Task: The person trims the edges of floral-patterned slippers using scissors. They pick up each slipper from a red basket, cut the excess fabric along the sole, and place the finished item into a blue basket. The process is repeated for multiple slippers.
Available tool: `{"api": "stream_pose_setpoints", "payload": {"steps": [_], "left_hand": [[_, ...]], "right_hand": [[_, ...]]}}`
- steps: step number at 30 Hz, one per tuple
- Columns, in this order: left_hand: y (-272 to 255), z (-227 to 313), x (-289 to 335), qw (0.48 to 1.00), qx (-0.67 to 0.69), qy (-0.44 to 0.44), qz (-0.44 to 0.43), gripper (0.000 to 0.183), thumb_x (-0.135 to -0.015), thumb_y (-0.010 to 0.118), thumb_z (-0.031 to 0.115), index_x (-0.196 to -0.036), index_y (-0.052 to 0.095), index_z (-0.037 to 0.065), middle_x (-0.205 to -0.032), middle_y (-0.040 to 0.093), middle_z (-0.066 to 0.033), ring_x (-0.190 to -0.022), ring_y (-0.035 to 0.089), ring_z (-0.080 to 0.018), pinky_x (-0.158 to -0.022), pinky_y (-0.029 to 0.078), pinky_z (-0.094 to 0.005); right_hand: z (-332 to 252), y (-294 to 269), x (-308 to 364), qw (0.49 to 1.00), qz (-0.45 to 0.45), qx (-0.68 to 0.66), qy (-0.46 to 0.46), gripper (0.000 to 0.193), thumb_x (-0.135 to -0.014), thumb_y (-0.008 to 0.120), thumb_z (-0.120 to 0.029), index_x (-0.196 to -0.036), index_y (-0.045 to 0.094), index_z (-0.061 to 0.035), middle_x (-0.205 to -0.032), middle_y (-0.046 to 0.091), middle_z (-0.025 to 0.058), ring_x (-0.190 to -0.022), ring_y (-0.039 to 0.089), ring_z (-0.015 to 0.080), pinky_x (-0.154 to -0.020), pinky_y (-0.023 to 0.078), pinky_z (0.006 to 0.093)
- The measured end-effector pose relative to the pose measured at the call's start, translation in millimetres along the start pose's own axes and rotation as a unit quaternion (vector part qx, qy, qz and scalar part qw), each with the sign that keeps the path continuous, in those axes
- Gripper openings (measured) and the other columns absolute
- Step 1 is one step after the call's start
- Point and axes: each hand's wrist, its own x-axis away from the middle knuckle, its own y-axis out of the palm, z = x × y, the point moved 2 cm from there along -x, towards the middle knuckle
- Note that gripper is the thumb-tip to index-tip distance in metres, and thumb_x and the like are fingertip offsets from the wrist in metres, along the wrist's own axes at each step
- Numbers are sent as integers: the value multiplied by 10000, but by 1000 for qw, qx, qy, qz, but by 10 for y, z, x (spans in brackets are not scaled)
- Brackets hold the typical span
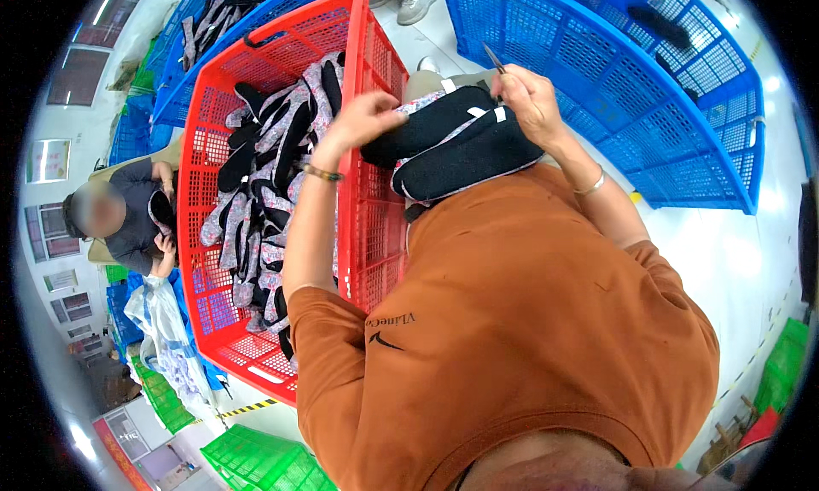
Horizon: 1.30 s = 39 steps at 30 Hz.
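Across my lap lie slippers with black soles and pale patterned edges: an upper slipper [426, 126] and a lower slipper [469, 158], with small white tabs showing near their right ends. My left hand [367, 118] is at the left end of the upper one, fingers curved and apart, slightly blurred; nothing shows in its grasp. Just above the right end of the slippers, my right hand [529, 104] is closed on a pointed metal tool [492, 58], its tip sticking up; the rest is hidden in the fingers.
A red crate [373, 235] on my left holds a heap of similar slippers [264, 192]. Large blue crates [597, 90] stand ahead to the right, another blue crate [175, 90] at far left. Beyond the red crate sits a person [128, 209] handling a slipper. Green crates [264, 461] are lower left.
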Motion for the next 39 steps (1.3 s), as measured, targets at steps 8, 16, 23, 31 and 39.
{"api": "stream_pose_setpoints", "payload": {"steps": [8,16,23,31,39], "left_hand": [[557,-505,-214,986,-130,-97,-41,633,-606,743,335,-1088,531,-16,-1008,583,-218,-962,561,-344,-839,440,-379],[198,-58,8,991,-97,-32,81,454,-586,714,178,-976,566,1,-862,609,-188,-835,589,-329,-732,454,-371],[-42,403,560,946,320,4,59,398,-624,707,-5,-991,554,7,-923,587,-20,-854,545,-114,-809,427,-254],[278,374,435,853,520,43,-30,482,-787,641,254,-1149,475,-17,-1057,557,-46,-955,521,-102,-842,409,-242],[84,683,316,752,633,183,-10,496,-717,682,175,-1119,497,-51,-1091,578,-115,-988,557,-175,-896,403,-286]], "right_hand": [[251,22,18,993,22,-52,100,381,-913,445,-334,-701,572,-43,-521,427,-10,-476,391,84,-456,319,245],[583,-94,-18,973,69,-41,215,336,-799,628,-359,-733,590,-31,-589,463,-37,-544,386,50,-476,309,206],[438,-81,-123,986,37,-61,154,383,-724,726,-298,-892,571,9,-741,495,-36,-641,404,54,-571,355,201],[20,103,-312,924,124,-294,211,147,-845,596,-227,-877,554,-90,-666,509,-68,-466,378,-7,-378,241,147],[858,-158,-275,824,211,-402,339,175,-834,614,-256,-769,524,-120,-569,462,-64,-394,311,27,-352,225,176]]}}
